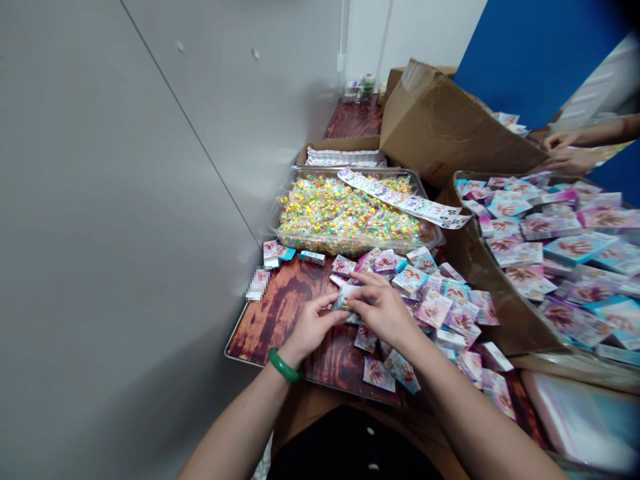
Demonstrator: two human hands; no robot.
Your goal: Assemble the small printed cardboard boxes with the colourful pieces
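Between my two hands is a small light-blue and white box [344, 297], held above the near part of the wooden table [280, 320]. My left hand [314, 325], with a green bangle at its wrist, pinches the box from the left. The fingers of my right hand [380, 303] grip its right side. Many small printed boxes [434, 308] in pink, purple and blue lie in a loose pile beside and beyond my right hand. Behind them a clear plastic tray [435, 233] holds small packets of colourful beads, with a printed strip [400, 199] lying across it.
On the right a large open carton [485, 287] is full of similar boxes. Another carton [440, 127] stands tilted behind. Another person's hands [570, 150] are at the upper right. Plastic bags [585, 420] lie lower right. A grey wall [125, 233] borders the left.
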